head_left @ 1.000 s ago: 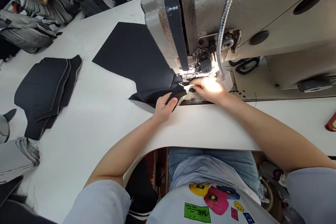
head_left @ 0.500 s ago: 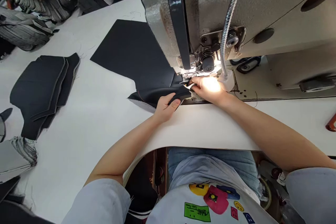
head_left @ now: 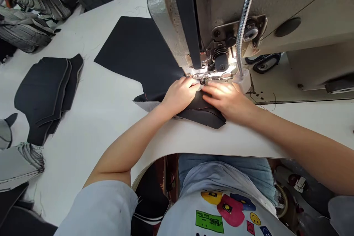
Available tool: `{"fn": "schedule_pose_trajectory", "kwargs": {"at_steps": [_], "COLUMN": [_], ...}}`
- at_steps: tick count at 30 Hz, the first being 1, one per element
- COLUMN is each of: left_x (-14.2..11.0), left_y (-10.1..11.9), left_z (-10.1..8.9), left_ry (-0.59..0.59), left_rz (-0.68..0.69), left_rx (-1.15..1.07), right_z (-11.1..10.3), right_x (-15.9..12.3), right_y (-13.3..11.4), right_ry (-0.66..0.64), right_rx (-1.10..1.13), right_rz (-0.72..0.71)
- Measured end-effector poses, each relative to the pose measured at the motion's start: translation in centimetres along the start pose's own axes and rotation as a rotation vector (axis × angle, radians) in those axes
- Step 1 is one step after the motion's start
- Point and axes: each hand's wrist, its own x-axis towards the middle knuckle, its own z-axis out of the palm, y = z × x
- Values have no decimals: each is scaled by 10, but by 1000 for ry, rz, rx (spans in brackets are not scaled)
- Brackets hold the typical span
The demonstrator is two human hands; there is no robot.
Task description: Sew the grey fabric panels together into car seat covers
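Note:
A black fabric panel (head_left: pixel 138 49) lies on the white table and runs under the presser foot (head_left: pixel 204 78) of the sewing machine (head_left: pixel 221 3). Its near part is a folded flap (head_left: pixel 203 114) with a line of red stitching and a grey underside at the left. Close to the left of the foot, my left hand (head_left: pixel 180 96) has its fingers closed on the fabric edge. My right hand (head_left: pixel 231 101) lies on the fabric just right of the foot, fingers stretched out and slightly blurred. The fingertips partly cover the seam.
A stack of cut black pieces (head_left: pixel 45 96) lies on the table (head_left: pixel 102 129) at the left. Grey pieces (head_left: pixel 20 166) are piled nearer me. Black-handled scissors (head_left: pixel 267 62) rest behind the lamp's flexible metal neck (head_left: pixel 246 18). Heaped fabric (head_left: pixel 30 29) fills the far left.
My left hand has moved up and right to the presser foot. My right hand has flattened from a pinch. The near fabric has spread toward me and right, baring the red stitching.

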Motion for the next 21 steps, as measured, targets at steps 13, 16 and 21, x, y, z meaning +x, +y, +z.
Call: {"fn": "schedule_pose_trajectory", "kwargs": {"at_steps": [13, 16, 21], "left_x": [9, 11, 17], "left_y": [8, 6, 3], "left_z": [15, 18, 9], "left_ry": [43, 21, -29], "left_rz": [120, 115, 139], "left_rx": [101, 86, 82], "right_z": [-1, 9, 23], "right_x": [-10, 0, 30], "right_y": [-16, -21, -47], "right_ry": [-27, -11, -81], "right_rx": [210, 205, 145], "right_rz": [-183, -233, -223]}}
